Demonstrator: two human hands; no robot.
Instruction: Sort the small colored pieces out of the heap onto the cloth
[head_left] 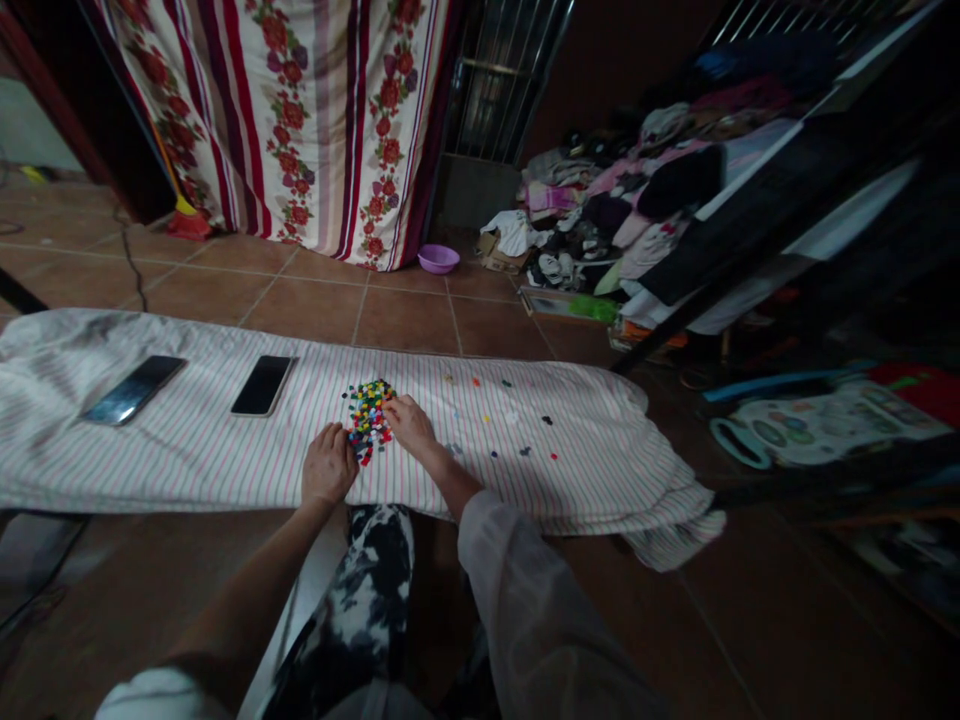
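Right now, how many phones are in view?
2: one phone on the left part of the striped cloth; the other phone between that one and the multicolored pile.

Piece pile (369, 402): small, loose, multicoloured pieces, green, yellow, red, blue, white and black, heaped left of and below frame centre. Scattered pieces (487, 419): orange, yellow, red and dark, lying apart, below centre and rightward. Individual shapes indeterminable.

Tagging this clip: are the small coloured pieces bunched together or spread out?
Mostly bunched: many lie in one pile by the left hand and right hand; other pieces sit scattered rightward on the striped cloth.
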